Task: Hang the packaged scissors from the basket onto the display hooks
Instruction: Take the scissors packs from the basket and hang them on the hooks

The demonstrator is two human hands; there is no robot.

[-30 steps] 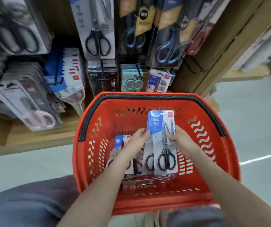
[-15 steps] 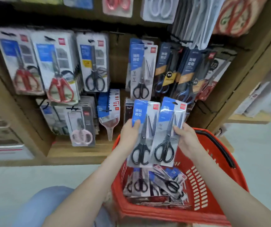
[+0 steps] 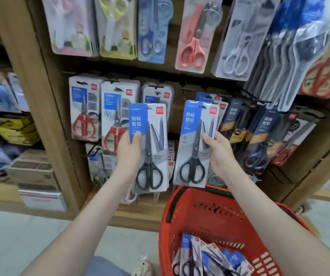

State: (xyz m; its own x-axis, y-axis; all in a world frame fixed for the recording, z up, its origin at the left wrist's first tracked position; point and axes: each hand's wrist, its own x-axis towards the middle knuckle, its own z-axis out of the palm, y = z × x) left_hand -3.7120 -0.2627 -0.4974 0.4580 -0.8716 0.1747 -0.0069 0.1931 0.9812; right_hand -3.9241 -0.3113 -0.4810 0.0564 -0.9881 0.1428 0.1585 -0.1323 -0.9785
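Observation:
My left hand (image 3: 129, 154) grips one pack of black-handled scissors (image 3: 152, 148) by its left edge, thumb on the blue label. My right hand (image 3: 219, 154) grips a second identical pack (image 3: 195, 144) by its right edge. Both packs are held upright in front of the display wall, side by side and apart. Just behind the right pack hang matching blue-and-white packs on a hook (image 3: 221, 102). Below them stands the red basket (image 3: 216, 214), with several more packs of scissors (image 3: 210, 257) lying at its bottom.
Rows of other packaged scissors hang on the wooden display: red-handled ones (image 3: 84, 108) to the left, dark packs (image 3: 263, 132) to the right, pastel ones (image 3: 194, 30) above. A wooden upright (image 3: 30, 92) borders the left. Boxes (image 3: 32, 172) sit on a side shelf.
Both hands lifted the two packs out of the basket and up to the hooks, drawing them apart. The view swung up from the basket to the display.

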